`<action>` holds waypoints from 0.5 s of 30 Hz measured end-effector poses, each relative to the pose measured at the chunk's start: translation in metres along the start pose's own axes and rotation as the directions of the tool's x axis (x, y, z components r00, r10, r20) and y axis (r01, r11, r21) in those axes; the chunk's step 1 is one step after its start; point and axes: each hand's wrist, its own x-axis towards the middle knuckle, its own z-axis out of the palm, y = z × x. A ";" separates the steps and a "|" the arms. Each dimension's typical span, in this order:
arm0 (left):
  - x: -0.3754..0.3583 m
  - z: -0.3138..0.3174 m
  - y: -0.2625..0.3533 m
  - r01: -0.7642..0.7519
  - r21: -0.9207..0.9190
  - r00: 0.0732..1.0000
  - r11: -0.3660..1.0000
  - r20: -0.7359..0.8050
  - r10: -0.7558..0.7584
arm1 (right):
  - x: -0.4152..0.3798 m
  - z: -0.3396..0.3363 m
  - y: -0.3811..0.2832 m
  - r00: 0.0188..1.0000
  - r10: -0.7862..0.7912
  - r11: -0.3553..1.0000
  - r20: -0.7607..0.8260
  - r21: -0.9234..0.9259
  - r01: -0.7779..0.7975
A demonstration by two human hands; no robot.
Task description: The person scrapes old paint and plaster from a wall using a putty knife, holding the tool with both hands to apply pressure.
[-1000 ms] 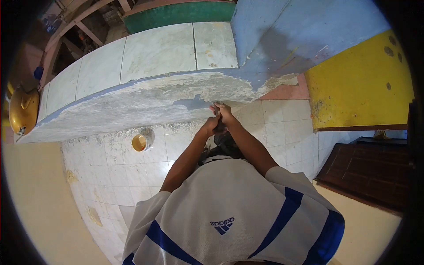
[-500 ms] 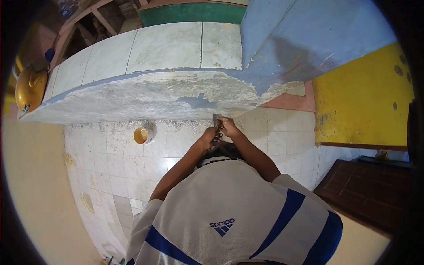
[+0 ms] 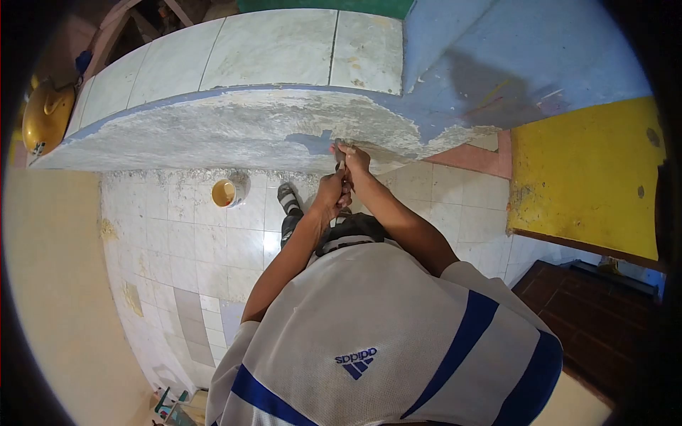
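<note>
Both my arms reach forward to a low curved wall (image 3: 213, 131) whose face is scraped to rough grey-white plaster. My right hand (image 3: 354, 157) and my left hand (image 3: 329, 193) are closed together on a small metal scraper (image 3: 340, 153). Its blade touches the plaster just right of a leftover blue paint patch (image 3: 312, 142). The left hand sits lower on the handle and the right hand is nearer the blade. My white shirt with blue stripes (image 3: 376, 334) fills the lower part of the view.
A small yellow cup (image 3: 224, 192) stands on the dusty white floor tiles (image 3: 185, 248) at the wall's foot. My shoe (image 3: 287, 199) is beside it. A yellow round vessel (image 3: 45, 117) is far left, a yellow panel (image 3: 586, 170) right, a dark door (image 3: 597, 312) lower right.
The hands dropped away from the wall half a second ago and have now risen back to the plaster beside the blue patch. The view has tilted, showing my shoe.
</note>
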 end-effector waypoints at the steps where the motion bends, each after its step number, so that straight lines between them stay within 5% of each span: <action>1: 0.000 -0.001 0.003 0.006 -0.011 1.000 1.000 0.018 -0.006 | -0.001 0.002 0.000 1.000 0.008 1.000 -0.022 -0.002 -0.008; 7: 0.013 -0.011 0.019 0.027 0.099 0.998 0.995 0.045 -0.032 | 0.016 0.003 0.016 0.994 0.073 0.996 -0.084 0.066 -0.067; 8: 0.014 -0.015 0.023 0.049 0.066 0.996 0.997 0.069 -0.053 | 0.014 0.000 0.018 0.997 -0.012 0.998 -0.080 -0.064 0.007; 12: 0.008 -0.014 0.038 0.108 -0.012 0.986 0.994 0.128 -0.106 | 0.011 0.005 0.027 0.988 -0.154 0.986 0.027 0.076 0.151; 15: 0.021 -0.027 0.023 0.056 0.240 0.993 0.969 0.092 -0.080 | 0.008 0.006 0.033 0.979 -0.201 0.978 -0.038 0.046 0.203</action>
